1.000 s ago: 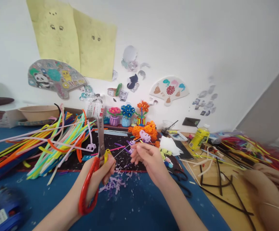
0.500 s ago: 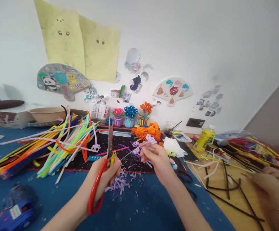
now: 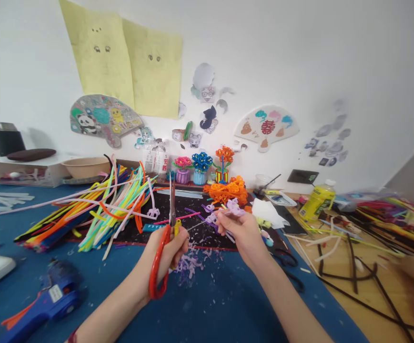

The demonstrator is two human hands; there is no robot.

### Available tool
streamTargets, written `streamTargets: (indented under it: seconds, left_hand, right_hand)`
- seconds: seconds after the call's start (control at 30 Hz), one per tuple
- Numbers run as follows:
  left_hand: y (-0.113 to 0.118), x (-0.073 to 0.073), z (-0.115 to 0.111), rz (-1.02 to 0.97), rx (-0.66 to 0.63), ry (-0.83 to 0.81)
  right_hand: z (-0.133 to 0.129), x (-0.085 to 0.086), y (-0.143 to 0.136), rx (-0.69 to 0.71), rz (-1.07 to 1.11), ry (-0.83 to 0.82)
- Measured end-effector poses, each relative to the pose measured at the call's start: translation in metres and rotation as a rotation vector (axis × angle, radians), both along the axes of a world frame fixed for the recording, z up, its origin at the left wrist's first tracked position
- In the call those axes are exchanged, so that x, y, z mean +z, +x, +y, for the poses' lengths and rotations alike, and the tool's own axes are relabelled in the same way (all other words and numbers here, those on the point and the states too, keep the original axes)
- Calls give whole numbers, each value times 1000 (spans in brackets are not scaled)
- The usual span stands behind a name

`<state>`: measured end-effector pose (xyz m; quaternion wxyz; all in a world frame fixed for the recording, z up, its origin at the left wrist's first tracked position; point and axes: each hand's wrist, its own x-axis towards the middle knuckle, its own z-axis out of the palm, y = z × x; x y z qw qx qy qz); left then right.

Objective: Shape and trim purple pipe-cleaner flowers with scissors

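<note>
Left hand closed round red-handled scissors, blades pointing up, yellow piece in same grip; thin grey strand slants from there toward right hand; right fingers drawn narrow, lilac flower right at their tips; cannot tell whether flower is pinched or just behind; step in hand looks like working strand and flower together; next move seems to call for steady fingertips, blades clear of petals; purple clippings lie on blue table beside left hand.
</note>
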<state>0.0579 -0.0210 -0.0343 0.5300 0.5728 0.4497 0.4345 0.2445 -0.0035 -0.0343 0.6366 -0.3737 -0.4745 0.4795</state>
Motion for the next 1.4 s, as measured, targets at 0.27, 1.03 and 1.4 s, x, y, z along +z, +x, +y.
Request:
streamTargets:
  seconds: [0.27,1.03,1.4]
  left_hand:
    - [2,3,-6,-176,-154,-160]
    - [-2,6,-5,-183,-119,-43]
    - [1,4,-7,178,95,273]
  right_hand:
    - [1,0,-1,-68,7,48]
    - [-11,-2,-16,191,-139,70]
    - [-11,-1,-22,-6,2,27]
